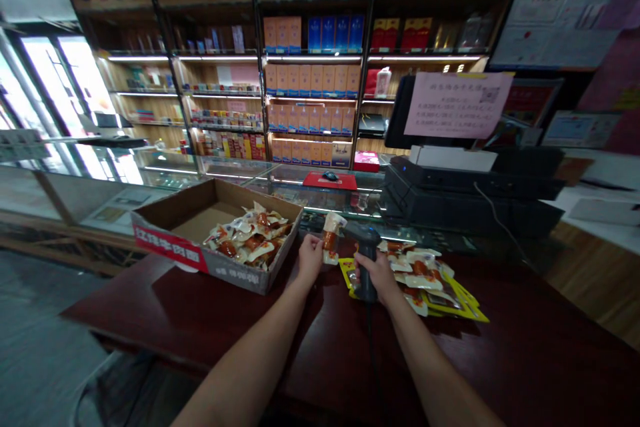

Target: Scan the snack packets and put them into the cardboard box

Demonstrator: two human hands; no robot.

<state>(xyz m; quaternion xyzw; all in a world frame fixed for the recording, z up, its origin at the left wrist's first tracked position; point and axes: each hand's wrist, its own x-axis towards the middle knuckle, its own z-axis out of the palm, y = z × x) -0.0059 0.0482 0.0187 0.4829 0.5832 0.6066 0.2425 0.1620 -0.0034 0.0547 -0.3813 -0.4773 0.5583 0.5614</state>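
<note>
Through my head view I have the left hand (pixel 312 255) pinched closed on a small sealed packet (pixel 329 241), thumb and fingers on its left edge. The packet stands roughly upright from that grip, its body reaching to the right of the fingertips, reddish-brown food showing through the wrapper. My right hand (pixel 377 271) is wrapped around the handle of a dark handheld scanner (pixel 367 240), whose head sits above that grip and points left at the packet; I can't tell whether the two touch. Left of the pinching hand, just beside it, is an open cardboard box (pixel 167 250) with a heap of similar packets (pixel 253 240) inside. Right of the scanner grip, more packets (pixel 423 270) lie over yellow-edged bags (pixel 463 303) on the dark red table (pixel 330 353) beneath both hands.
</note>
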